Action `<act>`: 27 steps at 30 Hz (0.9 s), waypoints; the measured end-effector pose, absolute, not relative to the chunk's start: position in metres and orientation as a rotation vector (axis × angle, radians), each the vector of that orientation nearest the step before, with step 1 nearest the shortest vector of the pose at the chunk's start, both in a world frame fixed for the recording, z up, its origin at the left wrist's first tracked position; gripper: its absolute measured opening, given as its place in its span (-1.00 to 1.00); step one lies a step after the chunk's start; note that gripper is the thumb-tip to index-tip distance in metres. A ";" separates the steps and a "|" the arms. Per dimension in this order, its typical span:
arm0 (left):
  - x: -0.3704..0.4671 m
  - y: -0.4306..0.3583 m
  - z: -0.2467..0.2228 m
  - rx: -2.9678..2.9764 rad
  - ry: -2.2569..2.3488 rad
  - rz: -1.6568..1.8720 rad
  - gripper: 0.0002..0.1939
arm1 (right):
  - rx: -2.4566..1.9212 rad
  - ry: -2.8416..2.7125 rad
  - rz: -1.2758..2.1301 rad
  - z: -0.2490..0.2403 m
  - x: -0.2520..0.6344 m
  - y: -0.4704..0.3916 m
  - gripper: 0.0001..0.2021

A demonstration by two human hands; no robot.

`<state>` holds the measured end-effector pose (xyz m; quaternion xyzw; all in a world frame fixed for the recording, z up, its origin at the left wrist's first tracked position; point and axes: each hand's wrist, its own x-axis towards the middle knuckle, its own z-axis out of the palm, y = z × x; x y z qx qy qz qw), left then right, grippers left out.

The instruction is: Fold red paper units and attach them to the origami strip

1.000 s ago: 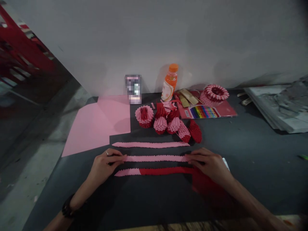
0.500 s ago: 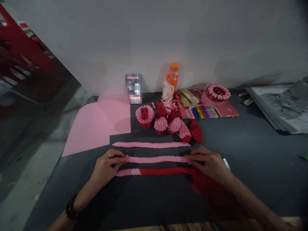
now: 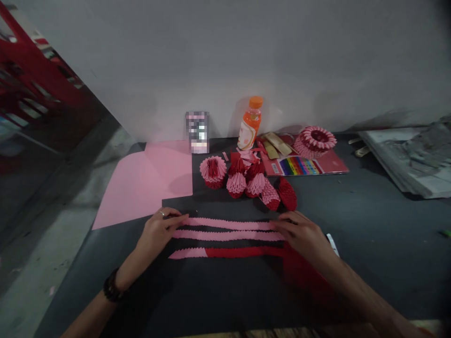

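Three zigzag-edged strips of folded paper lie side by side across the dark tabletop. My left hand (image 3: 158,231) pinches the left end of the farthest, a pink strip (image 3: 229,224), and my right hand (image 3: 303,234) has its fingers closed at the right end. Just nearer to me runs a second pink strip (image 3: 225,235), nearly touching the first, its right end close under my right fingers. Nearest is a strip (image 3: 243,252) that is pink at the left and red along the rest. Red paper (image 3: 299,270) shows beneath my right wrist.
Folded-paper pieces (image 3: 237,180) in pink and red stand behind the strips. Farther back are a phone (image 3: 198,134), an orange drink bottle (image 3: 250,124), and a ring-shaped paper piece (image 3: 315,141) on a red packet (image 3: 331,164). Pink sheets (image 3: 141,183) lie left, a paper stack (image 3: 405,164) right.
Both hands have gone from the middle pink strip to the far one. The far strip has been drawn toward me, closing most of the gap between the two pink strips.
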<state>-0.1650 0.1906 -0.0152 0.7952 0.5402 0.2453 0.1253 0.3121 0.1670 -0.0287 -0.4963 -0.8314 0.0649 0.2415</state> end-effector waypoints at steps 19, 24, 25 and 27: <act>-0.159 0.220 0.015 2.198 1.415 0.795 -0.80 | -1.314 -2.196 0.237 -0.022 0.311 0.164 -0.70; -0.143 0.343 0.023 1.902 1.550 1.109 -0.64 | -1.535 -2.044 0.128 -0.010 0.320 0.138 -0.58; -0.135 0.370 0.019 1.830 1.557 1.200 -0.57 | -1.593 -2.015 0.097 -0.008 0.324 0.128 -0.52; -0.117 0.416 0.008 1.717 1.513 1.349 -0.38 | -1.670 -1.938 0.057 -0.004 0.335 0.109 -0.37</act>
